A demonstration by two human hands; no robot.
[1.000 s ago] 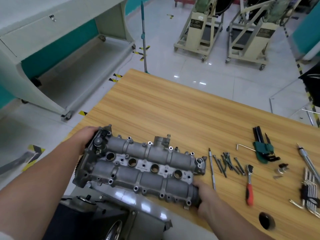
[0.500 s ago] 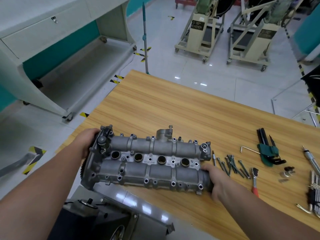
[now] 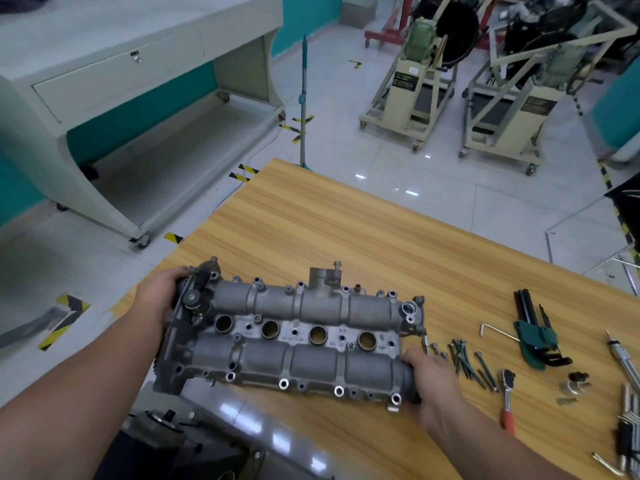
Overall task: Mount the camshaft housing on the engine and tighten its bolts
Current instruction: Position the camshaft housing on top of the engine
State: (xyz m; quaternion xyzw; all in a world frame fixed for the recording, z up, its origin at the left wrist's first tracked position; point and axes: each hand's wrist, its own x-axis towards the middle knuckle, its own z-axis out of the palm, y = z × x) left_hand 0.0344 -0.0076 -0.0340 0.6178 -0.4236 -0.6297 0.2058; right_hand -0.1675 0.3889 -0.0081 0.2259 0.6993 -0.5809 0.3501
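While both hands grip the camshaft housing [image 3: 294, 337], left hand [image 3: 157, 297] curled round its gear end and right hand [image 3: 427, 377] round the opposite end, mounting is not yet done. It sits over the desk [image 3: 346, 230] edge, above the engine [image 3: 194, 441]. Bolts [image 3: 467, 363] and ratchet [image 3: 507, 396] lie right of the housing, untouched. Compared with the earlier frame, the housing sits further onto the desk and more level.

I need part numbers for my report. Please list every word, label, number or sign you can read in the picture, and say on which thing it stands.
No text can be read with certainty.
Camshaft housing: small cast marks between the round holes, too blurred to read.
Left engine stand: dark plate with light lines of text, too small to read.
Right engine stand: dark plate, also unreadable.
Floor: yellow-black striped tape, without words.
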